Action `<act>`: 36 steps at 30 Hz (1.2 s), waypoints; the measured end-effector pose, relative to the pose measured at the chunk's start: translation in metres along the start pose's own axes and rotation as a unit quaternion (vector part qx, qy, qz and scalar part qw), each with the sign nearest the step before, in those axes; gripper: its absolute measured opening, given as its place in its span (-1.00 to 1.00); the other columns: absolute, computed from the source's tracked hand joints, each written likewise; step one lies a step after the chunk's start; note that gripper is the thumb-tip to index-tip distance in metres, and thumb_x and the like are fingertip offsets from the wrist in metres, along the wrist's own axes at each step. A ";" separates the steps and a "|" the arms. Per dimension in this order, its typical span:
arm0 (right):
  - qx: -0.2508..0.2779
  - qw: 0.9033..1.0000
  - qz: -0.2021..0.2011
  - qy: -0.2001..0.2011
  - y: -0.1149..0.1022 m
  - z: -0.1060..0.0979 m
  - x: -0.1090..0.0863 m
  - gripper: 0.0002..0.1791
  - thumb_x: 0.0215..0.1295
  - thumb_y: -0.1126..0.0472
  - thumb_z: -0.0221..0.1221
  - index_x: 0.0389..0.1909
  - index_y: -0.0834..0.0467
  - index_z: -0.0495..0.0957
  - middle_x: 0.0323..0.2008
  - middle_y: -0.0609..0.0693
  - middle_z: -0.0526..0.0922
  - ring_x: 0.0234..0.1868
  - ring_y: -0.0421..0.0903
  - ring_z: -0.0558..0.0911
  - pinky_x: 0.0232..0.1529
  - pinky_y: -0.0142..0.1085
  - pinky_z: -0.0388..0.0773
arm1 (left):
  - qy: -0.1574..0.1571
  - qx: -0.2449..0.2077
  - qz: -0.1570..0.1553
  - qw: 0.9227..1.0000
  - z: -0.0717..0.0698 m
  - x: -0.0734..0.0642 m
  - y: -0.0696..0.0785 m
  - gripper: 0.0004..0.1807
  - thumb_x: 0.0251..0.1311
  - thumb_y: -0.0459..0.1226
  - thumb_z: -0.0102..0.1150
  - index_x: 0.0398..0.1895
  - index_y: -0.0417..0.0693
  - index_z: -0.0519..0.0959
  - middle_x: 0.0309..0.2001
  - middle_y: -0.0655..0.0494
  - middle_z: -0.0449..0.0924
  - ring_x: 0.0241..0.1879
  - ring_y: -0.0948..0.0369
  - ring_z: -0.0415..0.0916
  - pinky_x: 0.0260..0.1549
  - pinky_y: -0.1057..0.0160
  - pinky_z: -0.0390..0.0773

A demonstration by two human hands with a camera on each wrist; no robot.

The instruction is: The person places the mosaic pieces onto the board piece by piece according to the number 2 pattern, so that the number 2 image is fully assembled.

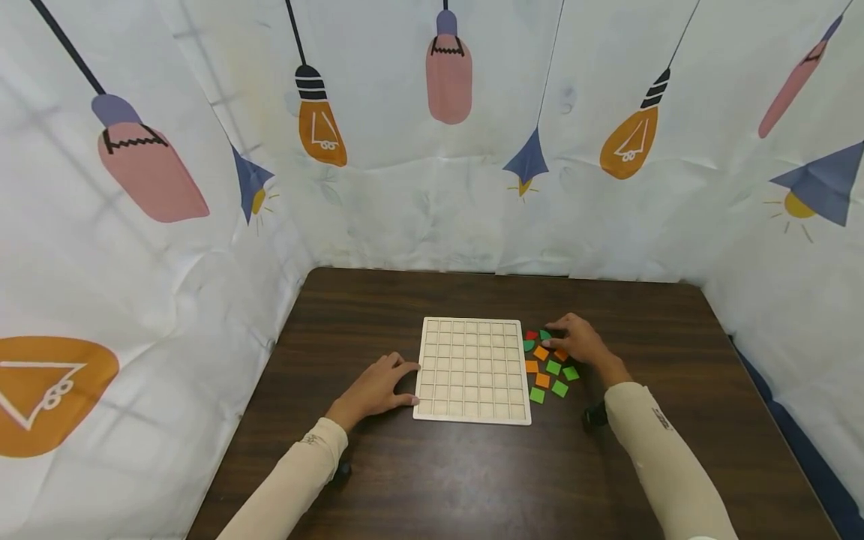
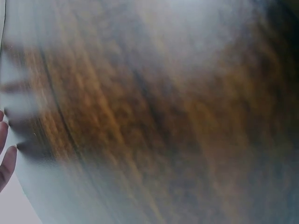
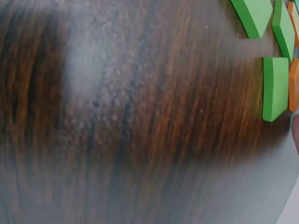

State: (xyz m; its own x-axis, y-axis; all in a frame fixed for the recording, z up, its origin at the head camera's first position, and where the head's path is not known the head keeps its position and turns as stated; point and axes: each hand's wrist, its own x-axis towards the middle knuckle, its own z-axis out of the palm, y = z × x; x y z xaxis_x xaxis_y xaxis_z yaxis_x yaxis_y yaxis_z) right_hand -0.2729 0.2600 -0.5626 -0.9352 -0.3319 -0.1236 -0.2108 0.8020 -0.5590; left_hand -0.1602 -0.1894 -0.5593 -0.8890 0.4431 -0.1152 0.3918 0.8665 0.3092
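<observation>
A pale wooden grid board (image 1: 472, 371) with square recesses lies on the dark table. My left hand (image 1: 374, 386) is at its left edge, thumb and fingers spread apart and touching the rim. To the right of the board lies a loose group of small coloured tiles, among them a lime green tile (image 1: 559, 388), an orange tile (image 1: 531, 367) and a red tile (image 1: 532, 335). Over the far end of this group is my right hand (image 1: 580, 341), its thumb and fingers apart beside a dark green piece (image 1: 544, 335). Fingertips barely show in either wrist view.
The brown wood-grain table (image 1: 466, 480) has rounded far corners. White cloth (image 1: 405, 217) printed with lamps and bulbs hangs behind it and along the sides. In the right wrist view, green tiles (image 3: 275, 88) lie flat on the tabletop.
</observation>
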 end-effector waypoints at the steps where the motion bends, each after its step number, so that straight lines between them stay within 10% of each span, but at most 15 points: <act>1: 0.001 1.000 0.000 0.001 0.000 0.001 0.000 -0.46 0.32 0.04 0.34 0.23 0.23 0.58 0.01 0.22 0.50 -0.09 0.11 0.53 -0.15 -0.07 0.49 | 0.000 0.000 0.000 1.000 0.000 0.000 0.000 -0.20 0.13 0.25 0.31 0.42 0.19 0.42 0.11 0.04 0.46 0.02 0.09 0.44 0.07 -0.01 0.49; 36: -0.002 1.000 -0.009 0.018 -0.005 0.013 0.003 -0.66 0.40 0.10 0.26 0.01 0.27 0.64 -0.07 0.17 0.64 -0.06 0.10 0.59 -0.02 0.03 0.55 | -0.008 -0.011 0.005 1.000 0.000 0.000 -0.001 -0.22 0.18 0.23 0.28 0.43 0.19 0.41 0.08 0.09 0.44 -0.03 0.14 0.52 0.13 -0.08 0.47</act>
State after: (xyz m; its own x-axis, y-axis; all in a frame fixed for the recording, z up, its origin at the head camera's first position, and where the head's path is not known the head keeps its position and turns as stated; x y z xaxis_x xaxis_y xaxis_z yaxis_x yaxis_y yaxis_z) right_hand -0.2704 0.2486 -0.5713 -0.9409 -0.3280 -0.0846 -0.2283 0.7985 -0.5570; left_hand -0.1607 -0.1906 -0.5602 -0.8814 0.4551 -0.1265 0.3951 0.8571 0.3305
